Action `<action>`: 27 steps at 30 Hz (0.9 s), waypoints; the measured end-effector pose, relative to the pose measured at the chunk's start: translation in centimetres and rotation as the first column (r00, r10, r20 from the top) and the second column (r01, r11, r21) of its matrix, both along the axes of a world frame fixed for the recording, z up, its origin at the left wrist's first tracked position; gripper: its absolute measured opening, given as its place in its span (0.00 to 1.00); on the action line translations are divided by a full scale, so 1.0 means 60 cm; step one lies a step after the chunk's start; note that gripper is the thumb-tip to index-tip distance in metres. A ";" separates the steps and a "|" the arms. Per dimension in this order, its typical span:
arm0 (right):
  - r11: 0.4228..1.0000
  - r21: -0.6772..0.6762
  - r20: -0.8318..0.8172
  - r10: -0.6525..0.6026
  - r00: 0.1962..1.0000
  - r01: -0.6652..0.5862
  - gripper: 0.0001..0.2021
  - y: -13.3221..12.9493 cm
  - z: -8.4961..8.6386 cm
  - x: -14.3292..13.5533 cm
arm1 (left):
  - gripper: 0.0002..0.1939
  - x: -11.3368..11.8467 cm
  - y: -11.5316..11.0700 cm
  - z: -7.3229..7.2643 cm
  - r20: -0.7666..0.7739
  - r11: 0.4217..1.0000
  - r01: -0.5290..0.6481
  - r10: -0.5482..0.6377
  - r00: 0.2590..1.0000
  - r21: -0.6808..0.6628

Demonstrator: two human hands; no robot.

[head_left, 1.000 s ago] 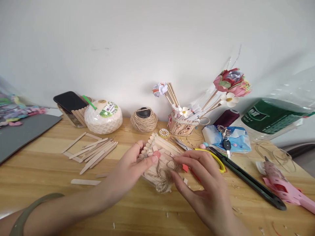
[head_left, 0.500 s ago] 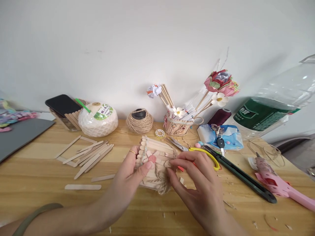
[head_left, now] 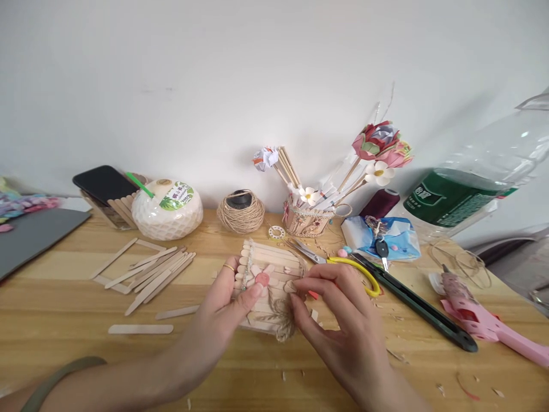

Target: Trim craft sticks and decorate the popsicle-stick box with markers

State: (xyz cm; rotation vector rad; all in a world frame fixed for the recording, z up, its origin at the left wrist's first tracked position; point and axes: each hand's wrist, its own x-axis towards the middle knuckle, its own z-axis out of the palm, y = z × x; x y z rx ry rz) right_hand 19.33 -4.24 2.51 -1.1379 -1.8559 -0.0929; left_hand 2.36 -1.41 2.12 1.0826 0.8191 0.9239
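A panel of pale craft sticks (head_left: 274, 257) lies tilted between my hands, with twine along its left edge and a twine tangle at its lower right. A pink round piece (head_left: 262, 279) with wooden petals sits on its face. My left hand (head_left: 229, 303) grips the panel's left side, thumb on top by the pink piece and the other fingers partly hidden. A small wooden piece (head_left: 290, 286) is pinched between thumb and fingertips of my right hand (head_left: 338, 315), against the panel's right part.
Loose craft sticks (head_left: 158, 280) lie left. Behind are a white coconut (head_left: 168, 220), twine ball (head_left: 241, 213) and flower pot (head_left: 307, 222). Yellow-handled scissors (head_left: 334, 261), a dark green tool (head_left: 420, 303), a pink glue gun (head_left: 476, 320) and a large bottle (head_left: 454, 197) stand or lie right.
The whole view has shifted slightly, with the table objects now a little further left. Both hands keep the same hold on the panel and the small piece.
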 end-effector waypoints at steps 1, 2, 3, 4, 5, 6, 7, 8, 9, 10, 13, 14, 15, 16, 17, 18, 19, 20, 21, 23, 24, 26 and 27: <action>1.000 -0.001 0.001 0.002 1.000 -0.002 0.08 0.000 0.000 0.000 | 0.28 0.000 0.001 -0.001 -0.002 1.000 -0.003 0.003 1.000 0.001; 1.000 -0.002 0.003 0.004 1.000 -0.004 0.08 0.000 0.000 0.000 | 0.28 0.000 0.001 -0.002 -0.004 1.000 -0.006 0.006 1.000 0.000; 1.000 -0.002 0.004 0.005 1.000 -0.005 0.07 0.000 0.001 0.000 | 0.28 0.000 0.001 -0.004 -0.005 1.000 -0.009 0.009 1.000 -0.001; 1.000 -0.003 0.004 0.004 1.000 -0.004 0.07 0.000 0.001 0.000 | 0.28 0.000 0.001 -0.005 -0.003 1.000 -0.007 0.007 1.000 -0.001; 1.000 -0.006 0.005 0.005 1.000 -0.005 0.07 0.000 0.001 0.000 | 0.28 -0.001 0.001 -0.006 0.002 1.000 -0.002 0.002 1.000 0.003; 1.000 -0.006 0.007 0.006 1.000 -0.006 0.07 0.000 0.001 0.000 | 0.27 -0.001 0.001 -0.007 0.005 1.000 0.002 -0.002 1.000 0.008; 1.000 -0.009 0.006 0.008 1.000 -0.008 0.07 0.000 0.001 0.000 | 0.27 -0.001 0.001 -0.008 0.006 1.000 0.004 -0.004 1.000 0.012; 1.000 -0.010 0.005 0.009 1.000 -0.009 0.07 0.000 0.001 0.000 | 0.27 -0.002 0.001 -0.008 0.006 1.000 0.004 -0.004 1.000 0.016; 1.000 -0.011 0.005 0.011 1.000 -0.011 0.07 0.000 0.001 0.000 | 0.26 -0.002 0.001 -0.008 0.006 1.000 0.004 -0.004 1.000 0.018; 1.000 -0.009 0.005 0.012 1.000 -0.012 0.07 0.000 0.001 0.000 | 0.26 -0.002 0.002 -0.008 0.008 1.000 0.003 -0.003 1.000 0.018; 1.000 -0.004 0.005 0.015 1.000 -0.015 0.07 0.000 0.002 0.000 | 0.26 -0.001 0.003 -0.007 0.023 1.000 0.009 -0.009 1.000 0.018; 1.000 -0.003 0.004 0.015 1.000 -0.015 0.07 0.000 0.002 0.000 | 0.25 -0.001 0.003 -0.007 0.027 1.000 0.011 -0.011 1.000 0.019; 1.000 -0.005 0.003 0.015 1.000 -0.015 0.07 0.000 0.002 0.001 | 0.25 -0.001 0.003 -0.007 0.031 1.000 0.013 -0.013 0.999 0.019; 1.000 -0.006 0.002 0.016 1.000 -0.016 0.07 -0.001 0.002 0.001 | 0.25 0.000 0.003 -0.007 0.033 1.000 0.013 -0.013 0.999 0.016; 1.000 -0.010 0.002 0.018 1.000 -0.018 0.07 -0.001 0.002 0.001 | 0.25 0.000 0.003 -0.007 0.034 1.000 0.012 -0.012 0.999 0.010; 1.000 -0.012 0.002 0.020 1.000 -0.020 0.07 -0.001 0.002 0.001 | 0.25 0.000 0.002 -0.007 0.035 1.000 0.012 -0.012 0.999 0.003; 1.000 -0.016 0.004 0.021 1.000 -0.021 0.07 -0.001 0.002 0.001 | 0.25 0.000 0.001 -0.007 0.037 1.000 0.012 -0.012 0.999 -0.004; 1.000 -0.020 0.005 0.023 1.000 -0.023 0.07 -0.002 0.002 0.000 | 0.25 -0.001 0.000 -0.007 0.038 1.000 0.010 -0.009 0.999 -0.010; 0.999 -0.024 0.006 0.024 1.000 -0.024 0.07 -0.002 0.001 0.000 | 0.25 -0.001 -0.001 -0.007 0.039 1.000 0.007 -0.007 0.999 -0.013; 0.999 -0.032 0.008 0.021 1.000 -0.021 0.08 -0.002 0.001 0.000 | 0.25 -0.001 -0.001 -0.007 0.044 1.000 0.008 -0.007 0.999 -0.020; 0.999 -0.039 0.005 0.018 1.000 -0.018 0.08 -0.002 0.001 0.001 | 0.25 -0.001 0.001 -0.006 0.047 1.000 0.011 -0.009 0.999 -0.025; 0.995 -0.092 -0.027 0.029 0.999 -0.031 0.07 -0.002 0.002 0.004 | 0.23 -0.002 0.007 -0.003 0.050 0.999 0.025 -0.023 0.998 -0.037; 0.988 -0.147 -0.072 0.044 0.996 -0.054 0.07 -0.001 0.002 0.006 | 0.22 -0.002 0.010 0.001 0.050 0.999 0.033 -0.031 0.998 -0.042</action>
